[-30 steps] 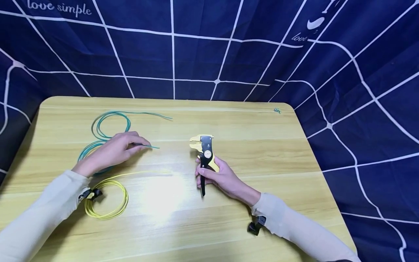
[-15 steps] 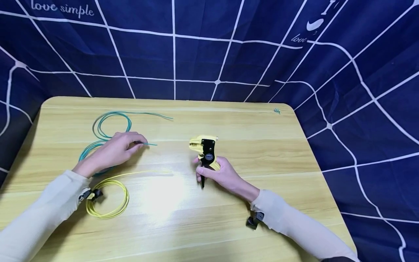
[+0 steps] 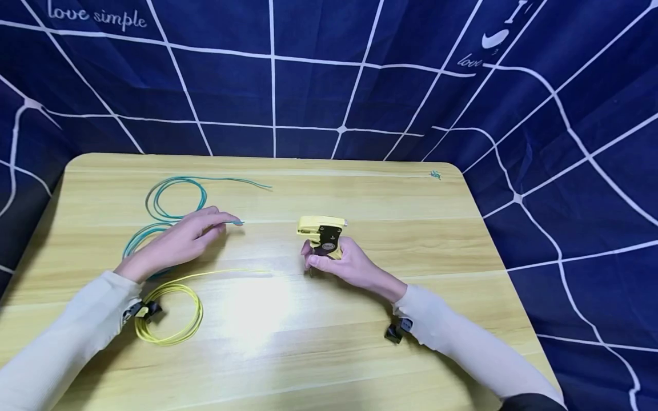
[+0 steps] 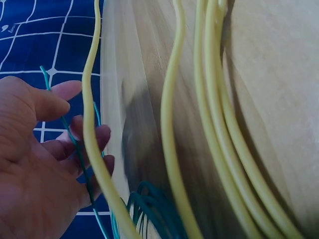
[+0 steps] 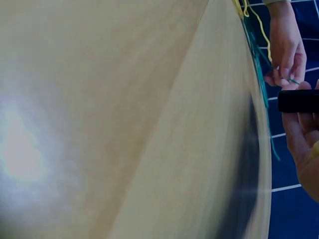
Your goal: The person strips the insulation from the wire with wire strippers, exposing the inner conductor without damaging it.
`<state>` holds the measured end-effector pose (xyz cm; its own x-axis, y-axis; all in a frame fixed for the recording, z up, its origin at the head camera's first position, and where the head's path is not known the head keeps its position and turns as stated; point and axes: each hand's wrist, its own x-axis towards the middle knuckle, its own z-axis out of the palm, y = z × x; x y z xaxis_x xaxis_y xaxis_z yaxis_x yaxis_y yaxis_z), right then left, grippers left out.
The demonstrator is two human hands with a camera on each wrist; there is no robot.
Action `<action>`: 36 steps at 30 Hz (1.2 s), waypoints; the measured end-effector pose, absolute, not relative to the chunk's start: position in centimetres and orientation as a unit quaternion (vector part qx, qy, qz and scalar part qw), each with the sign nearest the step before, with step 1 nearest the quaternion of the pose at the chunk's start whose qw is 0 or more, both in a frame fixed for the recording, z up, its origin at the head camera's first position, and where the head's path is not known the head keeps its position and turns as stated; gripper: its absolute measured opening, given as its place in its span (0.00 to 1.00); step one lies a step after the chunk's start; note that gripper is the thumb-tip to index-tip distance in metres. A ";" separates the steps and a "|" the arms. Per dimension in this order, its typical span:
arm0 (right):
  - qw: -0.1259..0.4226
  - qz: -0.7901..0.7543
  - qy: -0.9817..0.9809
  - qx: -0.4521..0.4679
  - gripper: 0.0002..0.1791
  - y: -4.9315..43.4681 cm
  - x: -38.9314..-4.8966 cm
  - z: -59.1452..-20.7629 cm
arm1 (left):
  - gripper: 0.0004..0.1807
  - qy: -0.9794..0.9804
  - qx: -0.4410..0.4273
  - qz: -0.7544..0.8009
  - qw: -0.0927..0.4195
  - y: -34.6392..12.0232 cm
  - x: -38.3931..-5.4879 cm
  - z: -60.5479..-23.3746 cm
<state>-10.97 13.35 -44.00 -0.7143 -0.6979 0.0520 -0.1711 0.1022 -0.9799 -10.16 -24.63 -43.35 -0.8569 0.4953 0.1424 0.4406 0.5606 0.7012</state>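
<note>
On the left, my left hand (image 3: pixel 197 231) pinches a teal-green wire (image 3: pixel 234 222) near its end, and a short tip pokes out past the fingers. In the left wrist view that wire (image 4: pixel 82 162) runs between thumb and fingers and down across the palm. My right hand (image 3: pixel 357 265) grips a yellow and black wire stripper (image 3: pixel 323 225) over the table's middle, its nose pointing left toward the wire tip with a gap between them. The right wrist view shows its black handle (image 5: pixel 299 101) across the fingers. Most of the lower handles are hidden in the head view.
A green wire coil (image 3: pixel 202 197) lies behind my left hand, and another green coil (image 3: pixel 135 238) is partly under it. A yellow wire coil (image 3: pixel 195 322) lies in front, near the left wrist. Small green scraps (image 3: pixel 435 174) sit at the table's back right corner.
The wire stripper has turned in my right hand: its nose has come together and its handles have tipped out of sight. My left hand's wire tip has shifted slightly back and left.
</note>
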 end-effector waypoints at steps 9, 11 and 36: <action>0.250 -0.585 0.706 -0.310 0.16 12.3 -12.2 -44.3 | 0.19 0.881 0.274 0.386 0.011 -24.5 -10.1 -43.3; 0.265 -0.589 0.700 -0.303 0.16 12.0 -12.3 -44.4 | 0.19 0.884 0.266 0.384 0.006 -24.5 -10.1 -43.2; 0.348 -0.585 0.666 -0.306 0.12 7.9 -13.4 -45.2 | 0.10 0.894 0.240 0.378 -0.030 -24.6 -9.2 -42.4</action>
